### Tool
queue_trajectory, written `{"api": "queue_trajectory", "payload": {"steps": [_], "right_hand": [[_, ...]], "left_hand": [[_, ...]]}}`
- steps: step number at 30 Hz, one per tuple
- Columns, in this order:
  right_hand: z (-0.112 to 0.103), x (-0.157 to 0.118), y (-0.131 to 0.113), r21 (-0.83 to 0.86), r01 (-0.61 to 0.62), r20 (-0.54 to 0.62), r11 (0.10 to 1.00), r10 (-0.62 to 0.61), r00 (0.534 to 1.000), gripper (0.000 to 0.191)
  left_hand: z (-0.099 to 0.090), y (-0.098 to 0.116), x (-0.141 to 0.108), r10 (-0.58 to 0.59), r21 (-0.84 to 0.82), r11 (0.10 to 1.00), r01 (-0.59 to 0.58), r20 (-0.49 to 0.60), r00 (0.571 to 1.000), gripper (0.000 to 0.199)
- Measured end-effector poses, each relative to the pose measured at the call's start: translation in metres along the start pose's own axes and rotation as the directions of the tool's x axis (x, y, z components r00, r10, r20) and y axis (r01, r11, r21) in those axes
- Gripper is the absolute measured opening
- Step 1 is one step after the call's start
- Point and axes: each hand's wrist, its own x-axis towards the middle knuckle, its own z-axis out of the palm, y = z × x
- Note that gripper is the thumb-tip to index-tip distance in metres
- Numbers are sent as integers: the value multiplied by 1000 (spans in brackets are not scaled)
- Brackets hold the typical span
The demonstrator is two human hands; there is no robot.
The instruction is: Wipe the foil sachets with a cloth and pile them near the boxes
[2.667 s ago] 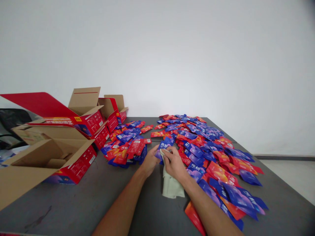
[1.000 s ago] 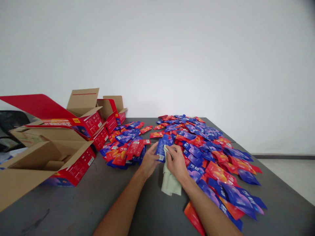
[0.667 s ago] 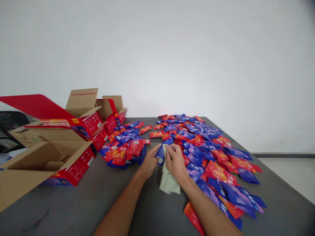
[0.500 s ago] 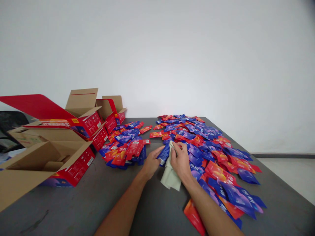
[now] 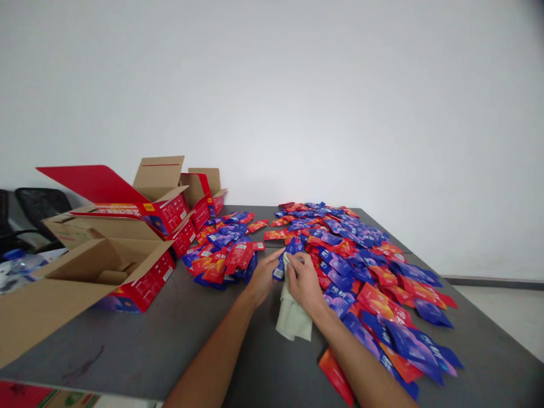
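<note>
My left hand (image 5: 261, 276) grips a blue sachet (image 5: 281, 264) by its lower end over the grey table (image 5: 178, 340). My right hand (image 5: 302, 280) holds a pale green cloth (image 5: 292, 318) bunched against the sachet's face, and the cloth's loose end hangs down onto the table. To the right of my hands spreads a wide heap of red and blue sachets (image 5: 365, 266). A smaller pile of sachets (image 5: 223, 255) lies just left of my left hand.
Several open cardboard boxes with red printed sides (image 5: 127, 249) stand along the table's left side, flaps up. A black chair (image 5: 38, 207) shows behind them. A white wall rises behind the table. One red sachet (image 5: 335, 368) lies under my right forearm.
Both hands stay together on the same blue sachet, and the cloth has shifted slightly over its face. The view has panned a little, so the boxes sit further right in frame.
</note>
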Motion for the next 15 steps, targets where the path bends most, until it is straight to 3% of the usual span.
{"api": "queue_trajectory", "payload": {"steps": [4, 8, 11, 15], "right_hand": [[3, 6, -15, -7, 37, 67, 999, -37, 997, 29], [14, 12, -33, 5, 76, 127, 997, -76, 989, 29], [28, 16, -49, 36, 106, 205, 994, -111, 972, 26], [49, 21, -69, 55, 149, 234, 987, -158, 959, 24]], "left_hand": [[-9, 16, 0, 77, 117, 991, -70, -56, 995, 47], [-27, 27, -8, 240, 261, 946, -194, -160, 958, 49], [-45, 33, -17, 392, 465, 848, -255, -227, 891, 49], [-70, 46, -30, 583, 740, 629, -236, -250, 773, 46]]}}
